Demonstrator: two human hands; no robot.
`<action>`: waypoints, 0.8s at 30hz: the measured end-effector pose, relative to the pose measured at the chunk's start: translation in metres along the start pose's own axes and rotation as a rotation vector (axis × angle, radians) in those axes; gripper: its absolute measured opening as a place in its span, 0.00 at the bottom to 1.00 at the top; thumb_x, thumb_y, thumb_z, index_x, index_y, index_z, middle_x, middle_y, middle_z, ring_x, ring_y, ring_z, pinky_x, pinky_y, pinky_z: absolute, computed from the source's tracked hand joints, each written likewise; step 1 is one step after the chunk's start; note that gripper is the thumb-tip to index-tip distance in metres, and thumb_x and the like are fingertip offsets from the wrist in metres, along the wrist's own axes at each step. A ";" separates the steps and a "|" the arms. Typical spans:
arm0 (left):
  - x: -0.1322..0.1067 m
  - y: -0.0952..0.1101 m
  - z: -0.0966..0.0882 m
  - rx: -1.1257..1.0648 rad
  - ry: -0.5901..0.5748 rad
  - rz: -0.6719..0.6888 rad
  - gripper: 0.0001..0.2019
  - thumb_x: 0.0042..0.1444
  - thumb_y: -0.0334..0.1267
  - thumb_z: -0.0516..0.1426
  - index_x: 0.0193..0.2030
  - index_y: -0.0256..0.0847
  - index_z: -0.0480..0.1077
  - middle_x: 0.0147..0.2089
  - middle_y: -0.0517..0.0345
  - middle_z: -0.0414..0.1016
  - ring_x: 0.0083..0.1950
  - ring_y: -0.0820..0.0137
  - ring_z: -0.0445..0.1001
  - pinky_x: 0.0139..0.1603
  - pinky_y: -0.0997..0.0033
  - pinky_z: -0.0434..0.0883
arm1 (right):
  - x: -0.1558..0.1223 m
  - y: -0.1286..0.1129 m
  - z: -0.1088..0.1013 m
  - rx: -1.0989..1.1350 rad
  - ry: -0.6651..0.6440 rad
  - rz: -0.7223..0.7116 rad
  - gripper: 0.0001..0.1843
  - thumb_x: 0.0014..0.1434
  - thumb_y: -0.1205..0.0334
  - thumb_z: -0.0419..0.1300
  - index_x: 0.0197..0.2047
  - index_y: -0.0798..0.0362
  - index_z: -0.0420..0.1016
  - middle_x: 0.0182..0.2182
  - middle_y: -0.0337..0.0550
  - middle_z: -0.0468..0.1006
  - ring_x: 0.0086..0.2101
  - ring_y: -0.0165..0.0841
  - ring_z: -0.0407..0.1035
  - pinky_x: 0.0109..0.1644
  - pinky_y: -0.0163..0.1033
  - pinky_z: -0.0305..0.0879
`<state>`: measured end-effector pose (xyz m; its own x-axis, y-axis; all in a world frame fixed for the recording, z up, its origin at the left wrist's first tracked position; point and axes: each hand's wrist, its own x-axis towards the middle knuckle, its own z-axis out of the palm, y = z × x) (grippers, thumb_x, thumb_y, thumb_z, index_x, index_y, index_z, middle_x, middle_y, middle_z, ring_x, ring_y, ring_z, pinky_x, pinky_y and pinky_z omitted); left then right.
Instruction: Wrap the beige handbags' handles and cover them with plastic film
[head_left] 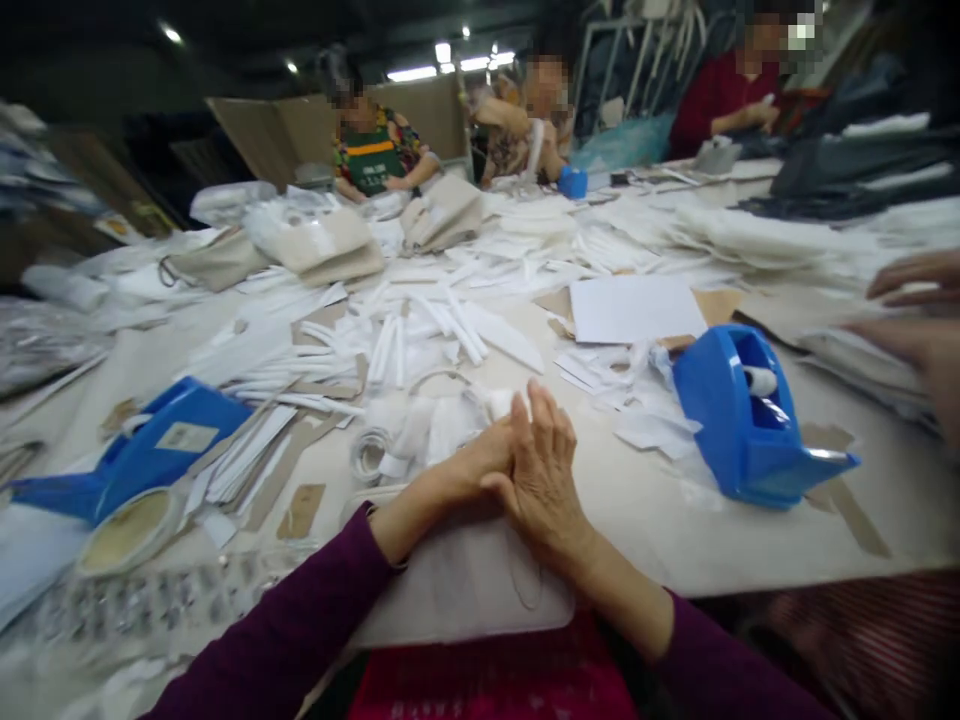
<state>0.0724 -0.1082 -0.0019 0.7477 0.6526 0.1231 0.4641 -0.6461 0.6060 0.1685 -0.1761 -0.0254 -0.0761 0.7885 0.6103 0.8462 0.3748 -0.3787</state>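
Observation:
A pale beige flat bag (457, 590) with a thin cord lies at the table's front edge, under my forearms. Above it my right hand (544, 475) is open, its fingers stretched out and its thumb side against my left hand. My left hand (487, 455) reaches in from the left, and its fingers are mostly hidden behind the right one. Just beyond the fingers sits white wrapping material (431, 425), blurred. Left of it stands a small roll of tape (370, 452).
Blue tape dispensers stand at right (739, 415) and left (169, 440). A shallow round dish (131, 530) sits near white strips (247, 455). A white sheet (637, 308) lies farther back. Another person's hand (922, 330) reaches in at right; several people work across the table.

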 end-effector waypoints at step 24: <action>-0.204 -0.004 -0.008 -0.580 0.643 -0.538 0.38 0.49 0.34 0.60 0.67 0.37 0.52 0.67 0.42 0.59 0.68 0.56 0.58 0.69 0.50 0.55 | -0.019 0.027 -0.021 0.060 -0.447 0.367 0.43 0.61 0.37 0.48 0.72 0.49 0.43 0.68 0.48 0.52 0.64 0.51 0.52 0.67 0.60 0.50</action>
<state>-0.0853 -0.2355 -0.0227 0.0316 0.9994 0.0172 0.2337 -0.0241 0.9720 0.2032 -0.1910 -0.0325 -0.0096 0.9964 0.0840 0.8287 0.0549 -0.5570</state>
